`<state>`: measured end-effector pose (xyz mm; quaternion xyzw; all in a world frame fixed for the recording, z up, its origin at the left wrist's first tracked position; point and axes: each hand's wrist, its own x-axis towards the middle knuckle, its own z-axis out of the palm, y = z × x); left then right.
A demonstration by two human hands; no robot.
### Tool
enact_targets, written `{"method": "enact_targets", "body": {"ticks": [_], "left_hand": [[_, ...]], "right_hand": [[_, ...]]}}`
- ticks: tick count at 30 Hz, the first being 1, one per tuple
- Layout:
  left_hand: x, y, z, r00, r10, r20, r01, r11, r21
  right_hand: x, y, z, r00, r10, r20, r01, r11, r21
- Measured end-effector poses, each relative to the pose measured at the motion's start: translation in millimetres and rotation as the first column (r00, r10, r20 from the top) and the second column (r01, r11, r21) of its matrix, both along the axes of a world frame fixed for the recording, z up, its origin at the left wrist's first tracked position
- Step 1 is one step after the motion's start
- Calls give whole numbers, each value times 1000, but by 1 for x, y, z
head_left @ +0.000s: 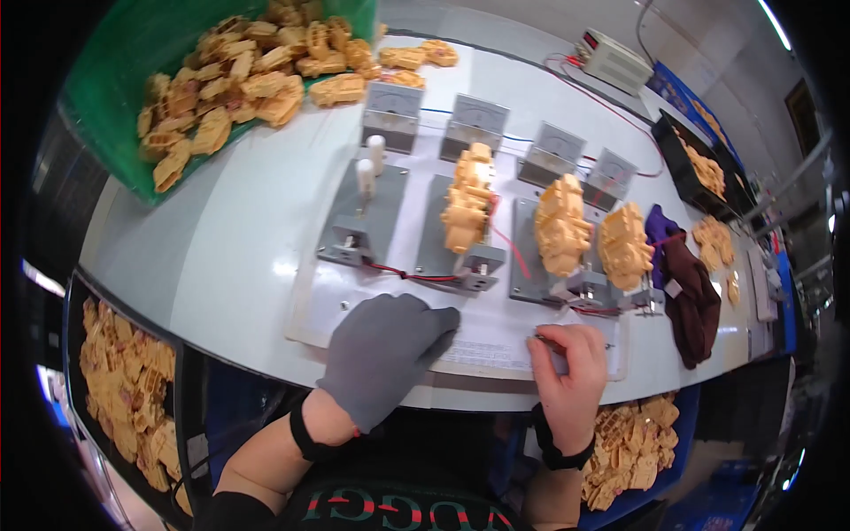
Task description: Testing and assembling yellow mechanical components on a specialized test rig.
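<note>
My left hand, in a grey glove, is curled closed over the near edge of the white board. My bare right hand is closed in a pinch at the board's front right; anything in either hand is too small or hidden to name. Beyond them stand several grey test fixtures. The leftmost fixture bears two white pegs and no yellow part. Moulded yellow plastic parts sit upright on the others: one in the middle, one right of it, another farther right.
Panel meters stand behind the fixtures, joined by wires. A green bin of yellow parts is at far left; more parts fill bins below the table. At right lie a dark cloth and a black tray. A power supply stands behind.
</note>
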<state>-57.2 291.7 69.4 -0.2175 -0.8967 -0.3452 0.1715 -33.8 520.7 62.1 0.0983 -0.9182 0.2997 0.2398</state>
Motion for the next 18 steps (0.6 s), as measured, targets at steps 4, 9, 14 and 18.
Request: {"method": "enact_targets", "body": {"ticks": [4, 9, 14, 18], "left_hand": [[4, -8, -8, 993, 94, -65, -99, 993, -70], [8, -5, -1, 989, 145, 22, -144, 989, -40], [8, -2, -4, 989, 133, 71, -131, 991, -39], [8, 0, 1, 990, 124, 62, -120, 991, -52]], "right_hand": [[-14, -10, -5, 995, 92, -35, -93, 996, -1], [-15, -10, -2, 992, 102, -80, -105, 994, -32], [-13, -5, -2, 995, 85, -47, -85, 996, 2], [-13, -6, -2, 995, 90, -46, -90, 996, 7]]}}
